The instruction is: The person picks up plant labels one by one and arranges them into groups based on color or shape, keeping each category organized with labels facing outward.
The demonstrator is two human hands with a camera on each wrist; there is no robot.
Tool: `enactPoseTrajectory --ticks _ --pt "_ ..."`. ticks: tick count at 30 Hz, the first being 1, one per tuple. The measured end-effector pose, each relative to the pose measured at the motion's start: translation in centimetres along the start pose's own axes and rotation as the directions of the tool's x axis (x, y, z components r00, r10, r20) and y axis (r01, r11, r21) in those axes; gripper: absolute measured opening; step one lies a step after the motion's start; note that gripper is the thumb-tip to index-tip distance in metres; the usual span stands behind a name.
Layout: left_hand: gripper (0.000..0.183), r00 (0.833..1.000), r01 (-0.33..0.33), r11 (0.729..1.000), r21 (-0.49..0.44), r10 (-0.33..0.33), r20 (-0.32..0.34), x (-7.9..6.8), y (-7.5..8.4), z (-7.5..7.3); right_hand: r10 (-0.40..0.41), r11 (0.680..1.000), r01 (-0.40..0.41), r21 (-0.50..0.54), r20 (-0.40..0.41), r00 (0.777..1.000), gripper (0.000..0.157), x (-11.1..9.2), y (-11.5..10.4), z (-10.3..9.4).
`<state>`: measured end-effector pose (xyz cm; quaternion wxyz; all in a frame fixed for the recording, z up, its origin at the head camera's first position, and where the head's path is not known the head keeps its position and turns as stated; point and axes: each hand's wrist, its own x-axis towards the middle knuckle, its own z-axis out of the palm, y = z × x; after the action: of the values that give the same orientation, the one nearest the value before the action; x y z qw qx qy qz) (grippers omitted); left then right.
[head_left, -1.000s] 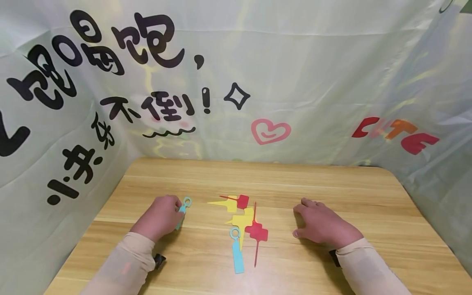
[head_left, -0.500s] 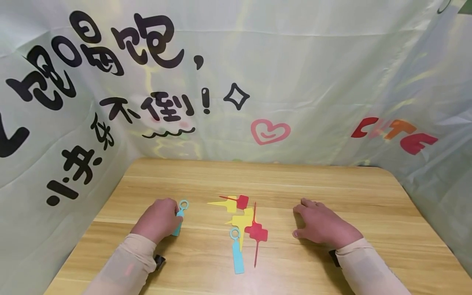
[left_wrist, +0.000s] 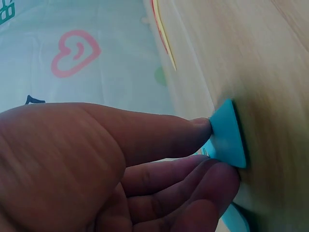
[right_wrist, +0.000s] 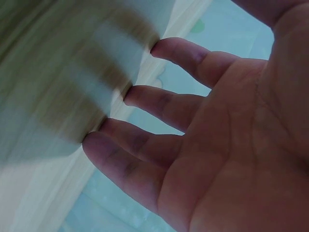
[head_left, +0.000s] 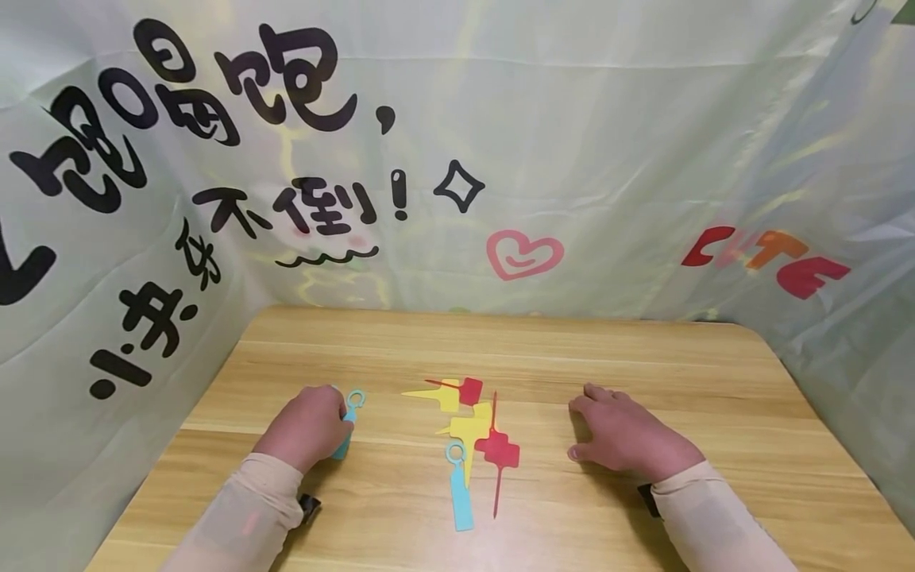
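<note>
At the left of the table my left hand (head_left: pixel 307 425) pinches a blue plant tag (head_left: pixel 350 415) between thumb and fingers. Its ring end points away from me, and the left wrist view shows the flat blue tag (left_wrist: pixel 228 137) close over the wood. Another blue piece (left_wrist: pixel 236 220) shows beneath the fingers there, mostly hidden by the hand. My right hand (head_left: pixel 629 433) rests on the table at the right with fingers spread. In the right wrist view, the fingertips of the right hand (right_wrist: pixel 222 140) touch the wood and hold nothing.
Mid-table lies a loose group of flat tags: yellow T-shaped tags (head_left: pixel 468 429), red tags (head_left: pixel 500 450) with thin spikes, and a blue ringed tag (head_left: pixel 461 496) nearest me. A printed cloth (head_left: pixel 615 159) hangs behind the wooden table (head_left: pixel 572 349).
My left hand has drawn the blue tag slightly toward me and to the left. A bit of blue now shows at the far side of that hand. My right hand stays in place.
</note>
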<state>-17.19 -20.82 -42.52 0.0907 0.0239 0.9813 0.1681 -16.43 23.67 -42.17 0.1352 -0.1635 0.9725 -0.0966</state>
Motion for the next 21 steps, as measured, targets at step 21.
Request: enactPoseTrajectory --ticks 21 --pt "0.037 1.000 -0.007 1.000 -0.011 0.007 -0.002 -0.4 0.4 0.0 -0.294 0.954 0.270 -0.130 -0.229 0.928 0.019 1.6 -6.8 -0.6"
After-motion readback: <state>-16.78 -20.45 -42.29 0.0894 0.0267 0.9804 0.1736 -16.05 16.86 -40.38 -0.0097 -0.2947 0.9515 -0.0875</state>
